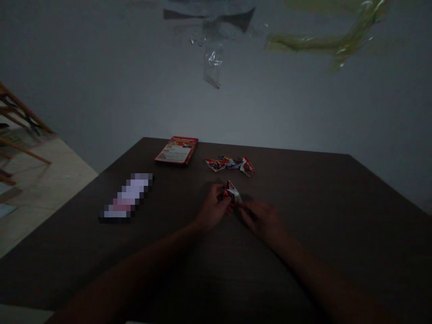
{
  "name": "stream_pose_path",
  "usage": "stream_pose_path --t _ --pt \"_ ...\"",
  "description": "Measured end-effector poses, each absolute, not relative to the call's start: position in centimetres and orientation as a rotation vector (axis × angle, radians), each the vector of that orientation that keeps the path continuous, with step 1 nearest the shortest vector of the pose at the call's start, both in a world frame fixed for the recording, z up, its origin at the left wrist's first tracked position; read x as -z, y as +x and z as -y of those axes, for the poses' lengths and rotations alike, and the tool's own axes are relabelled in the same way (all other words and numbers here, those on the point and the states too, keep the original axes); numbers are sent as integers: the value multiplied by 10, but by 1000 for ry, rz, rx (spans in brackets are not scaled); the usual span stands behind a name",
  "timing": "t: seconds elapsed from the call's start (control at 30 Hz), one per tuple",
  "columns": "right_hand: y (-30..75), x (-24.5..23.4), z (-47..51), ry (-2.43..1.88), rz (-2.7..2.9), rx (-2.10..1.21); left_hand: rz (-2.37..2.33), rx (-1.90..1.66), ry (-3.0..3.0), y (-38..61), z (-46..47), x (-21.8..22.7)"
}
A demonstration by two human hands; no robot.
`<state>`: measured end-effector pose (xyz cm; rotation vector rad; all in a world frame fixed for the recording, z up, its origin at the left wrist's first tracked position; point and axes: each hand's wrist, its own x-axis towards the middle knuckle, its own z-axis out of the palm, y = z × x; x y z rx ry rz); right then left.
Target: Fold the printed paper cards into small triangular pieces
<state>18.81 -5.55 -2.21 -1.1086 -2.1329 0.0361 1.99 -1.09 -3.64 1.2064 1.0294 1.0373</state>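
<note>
Both my hands meet over the middle of a dark wooden table. My left hand and my right hand pinch a small folded piece of red and white printed paper between their fingertips; it stands up slightly off the table. Just beyond it lie several similar folded red and white paper pieces in a short row. The room is dim, so fine detail of the fingers is hard to see.
A red and white printed card or booklet lies flat at the far left of the table. A blurred rectangular object lies left of my hands. Wooden rails stand at the left. Clear and yellowish plastic hangs on the wall.
</note>
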Motion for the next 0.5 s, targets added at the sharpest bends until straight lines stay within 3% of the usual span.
stream_pose_path --t 0.5 --pt "208 18 36 -1384 2271 86 -1225 -1104 1399 14 12 44"
